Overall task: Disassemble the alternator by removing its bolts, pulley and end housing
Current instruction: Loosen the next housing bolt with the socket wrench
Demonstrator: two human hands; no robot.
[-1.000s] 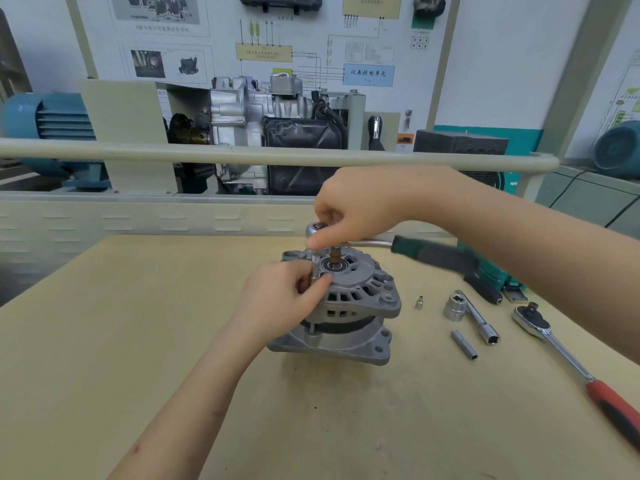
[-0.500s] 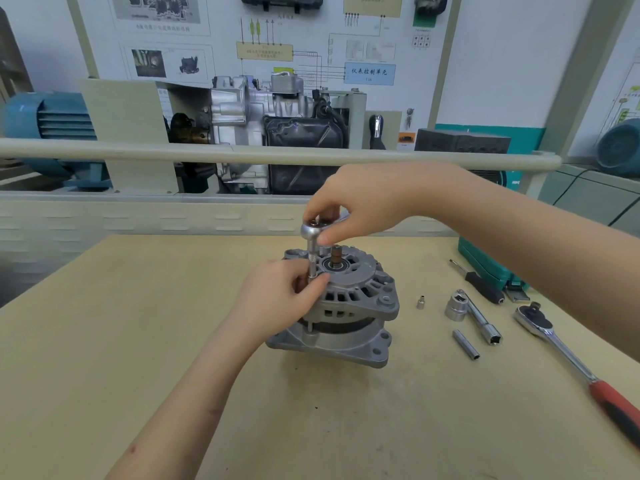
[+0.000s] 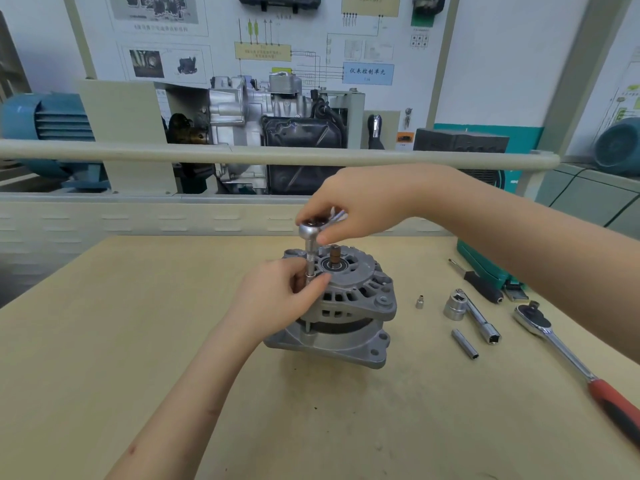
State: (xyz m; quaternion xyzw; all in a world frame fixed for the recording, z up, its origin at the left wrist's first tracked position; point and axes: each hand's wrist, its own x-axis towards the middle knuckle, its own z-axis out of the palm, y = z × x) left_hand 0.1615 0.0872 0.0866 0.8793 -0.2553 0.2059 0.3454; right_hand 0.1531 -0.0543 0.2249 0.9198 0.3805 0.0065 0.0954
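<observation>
Beige workbench with the alternator standing shaft-up around the middle. Versus 1 second ago, the ratchet handle has swung out of sight behind the right hand, so the green grip isn't showing anymore. That hand pinches the ratchet head; the handle is mostly hidden and blurred. Left hand pinches the extension bar between thumb and fingers, covering whatever bolt sits under it. Off to the right lie a small socket, a big socket, a long socket, a screwdriver and a red-handled ratchet, cut off at the edge.
</observation>
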